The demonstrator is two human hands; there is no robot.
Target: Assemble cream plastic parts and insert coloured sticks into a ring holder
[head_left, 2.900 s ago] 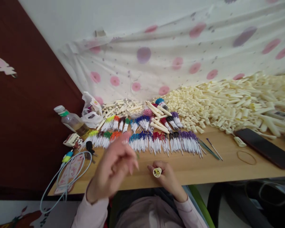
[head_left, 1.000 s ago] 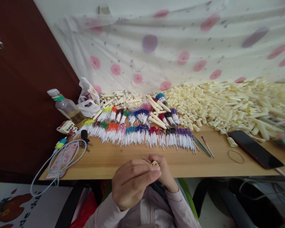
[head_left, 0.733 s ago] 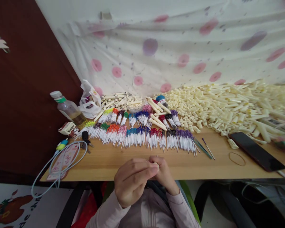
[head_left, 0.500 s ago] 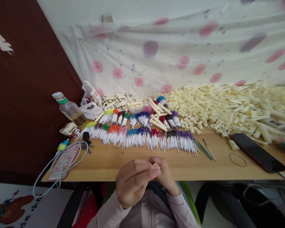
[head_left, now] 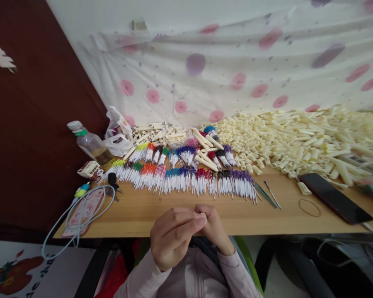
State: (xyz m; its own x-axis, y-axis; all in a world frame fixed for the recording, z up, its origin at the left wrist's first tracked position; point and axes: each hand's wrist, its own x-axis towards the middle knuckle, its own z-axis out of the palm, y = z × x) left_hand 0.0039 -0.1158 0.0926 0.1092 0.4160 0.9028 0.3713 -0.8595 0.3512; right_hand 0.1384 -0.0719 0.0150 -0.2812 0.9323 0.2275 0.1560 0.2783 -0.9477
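My left hand (head_left: 175, 236) and my right hand (head_left: 216, 229) meet just in front of the desk's near edge. Between them is a small cream plastic piece (head_left: 203, 215), mostly covered by the fingers; its full shape is hidden. The left fingers are pinched at its tip, while those of my right hand curl around it. Beyond the hands lies a long row of pen refills (head_left: 174, 180), white-stemmed with coloured ends sorted by colour. Behind that row are bundled refills (head_left: 186, 155) and several cream pen barrels (head_left: 207, 160).
Loose cream plastic parts (head_left: 298, 140) are heaped along the back right. On the right are a phone (head_left: 337, 198), a rubber band (head_left: 310, 208), tweezers (head_left: 265, 194) and a single refill (head_left: 272, 194). A bottle (head_left: 93, 145), keys (head_left: 112, 180) and a coiled cable (head_left: 107, 207) occupy the left.
Both hands stay together at the desk edge, with the left fingertips shifted very slightly left. The items on the desk look unmoved.
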